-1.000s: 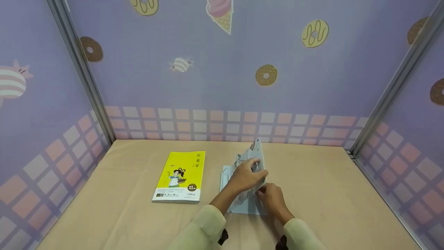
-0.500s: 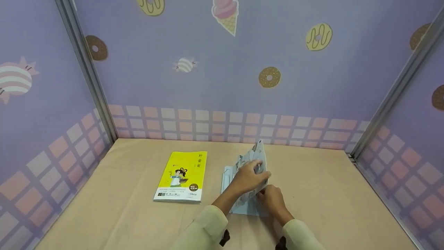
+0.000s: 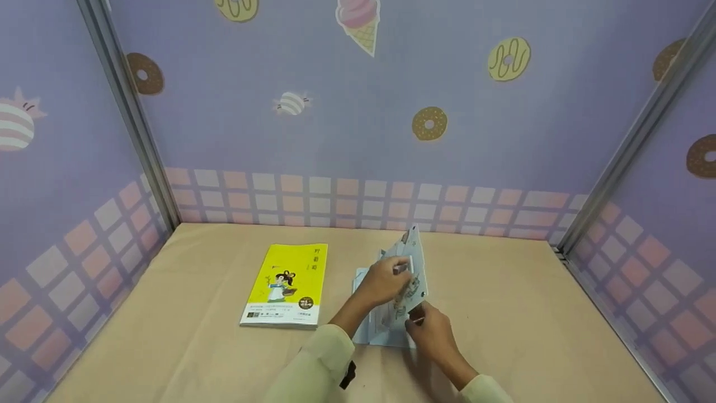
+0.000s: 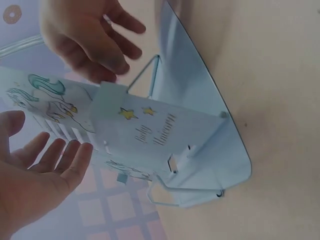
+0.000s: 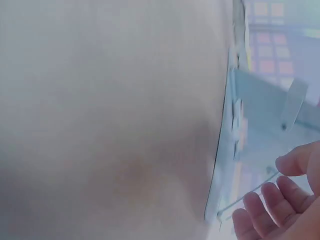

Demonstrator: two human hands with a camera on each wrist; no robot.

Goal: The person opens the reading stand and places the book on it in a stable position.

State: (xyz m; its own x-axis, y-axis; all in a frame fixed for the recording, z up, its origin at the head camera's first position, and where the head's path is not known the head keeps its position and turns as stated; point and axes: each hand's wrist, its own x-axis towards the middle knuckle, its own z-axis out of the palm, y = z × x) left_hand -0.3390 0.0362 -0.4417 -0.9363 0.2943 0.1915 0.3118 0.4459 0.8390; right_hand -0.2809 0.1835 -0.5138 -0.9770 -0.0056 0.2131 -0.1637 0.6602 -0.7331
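A light blue book stand (image 3: 417, 257) with unicorn drawings stands on the table, its panel raised and tilted above a flat base (image 3: 386, 338). Stars and lettering mark the printed panel (image 4: 150, 125) in the left wrist view. My left hand (image 3: 385, 281) is at the panel's drawn face, its fingers (image 4: 77, 162) extended and apart near it. Low by the panel's near edge, my right hand (image 3: 436, 333) has its thumb and fingers around a thin wire leg (image 5: 250, 191) of the stand. Another wire leg (image 4: 190, 189) shows at the base's far side.
A yellow book (image 3: 288, 285) with a drawn figure on its cover lies flat to the left of the stand. A beige cloth covers the table (image 3: 503, 313). Patterned purple walls (image 3: 313, 134) rise behind and at both sides, with metal posts at the corners.
My left hand has drawn back slightly leftward, its thumb off the panel's near edge, showing more of the drawing. My right hand has shifted slightly down, with the wire now showing at its fingers.
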